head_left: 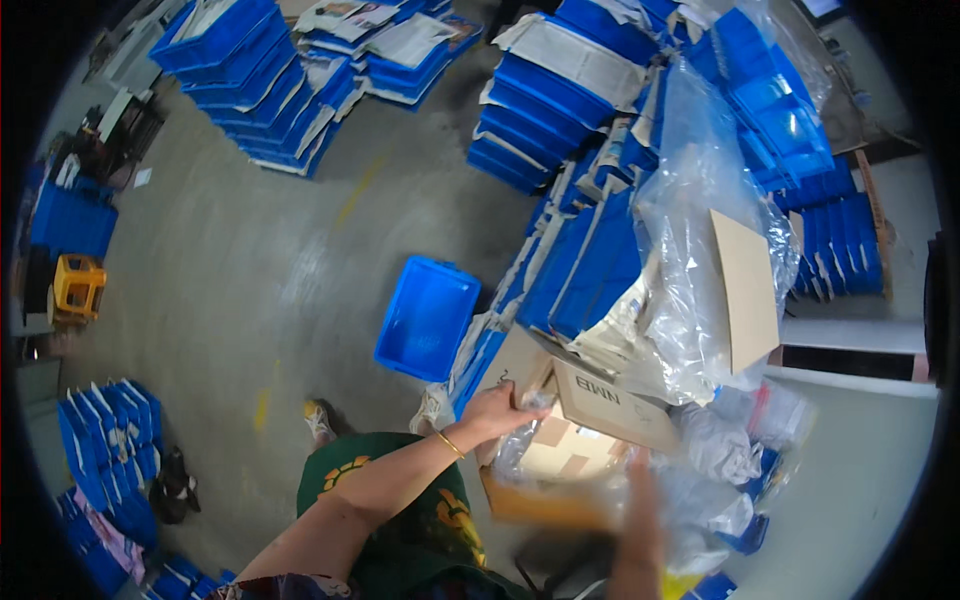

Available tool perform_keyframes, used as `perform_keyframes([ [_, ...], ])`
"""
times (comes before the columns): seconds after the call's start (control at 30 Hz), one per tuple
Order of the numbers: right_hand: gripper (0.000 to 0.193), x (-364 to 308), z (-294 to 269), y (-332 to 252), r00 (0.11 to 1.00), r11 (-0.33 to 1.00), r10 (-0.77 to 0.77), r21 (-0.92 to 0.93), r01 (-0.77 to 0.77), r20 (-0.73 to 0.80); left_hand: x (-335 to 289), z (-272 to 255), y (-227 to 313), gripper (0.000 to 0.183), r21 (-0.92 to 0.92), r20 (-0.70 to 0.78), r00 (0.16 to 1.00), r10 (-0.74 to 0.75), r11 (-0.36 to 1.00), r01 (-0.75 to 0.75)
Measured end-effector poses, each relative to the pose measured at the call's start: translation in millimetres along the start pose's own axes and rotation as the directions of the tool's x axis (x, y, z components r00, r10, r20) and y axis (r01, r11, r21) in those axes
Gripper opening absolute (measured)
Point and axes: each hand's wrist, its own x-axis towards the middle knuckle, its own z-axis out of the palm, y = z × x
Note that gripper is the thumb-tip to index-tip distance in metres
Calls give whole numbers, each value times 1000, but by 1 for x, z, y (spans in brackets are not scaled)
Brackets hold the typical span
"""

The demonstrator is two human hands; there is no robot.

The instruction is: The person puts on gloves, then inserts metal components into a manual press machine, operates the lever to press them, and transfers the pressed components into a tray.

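Observation:
An open cardboard box point(612, 405) stands in front of me on my right, with its printed flap raised. Clear plastic point(515, 450) lines its left side, and a smaller tan carton or cardboard piece point(570, 450) lies inside. My left hand point(495, 412), a gold bangle on its wrist, is closed at the box's left rim, its fingertips reaching over the plastic. My right hand point(640, 500) is smeared by motion at the box's right side, so its fingers cannot be made out. A blurred brown flap point(550, 507) shows along the near side.
An empty blue crate point(428, 318) sits on the floor ahead. Tall stacks of blue crates point(550, 110) with paper between them rise beyond the box. Clear plastic sheeting point(690, 220) and a loose cardboard panel point(745, 290) lean there. Plastic bags point(715, 440) crowd the right; a yellow stool point(78, 287) stands far left.

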Motion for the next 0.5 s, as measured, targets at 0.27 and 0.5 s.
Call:
perform_keyframes([
  [0.27, 45, 11, -2, 5, 996, 989, -45, -138, 55, 75, -4, -6, -35, 83, -120, -69, 926, 372, 918, -378],
  [0.5, 45, -26, -208, 2, 994, 871, 104, -486, -72, 39, -62, -143, -279, 41, -680, -456, 849, -268, 720, -138],
])
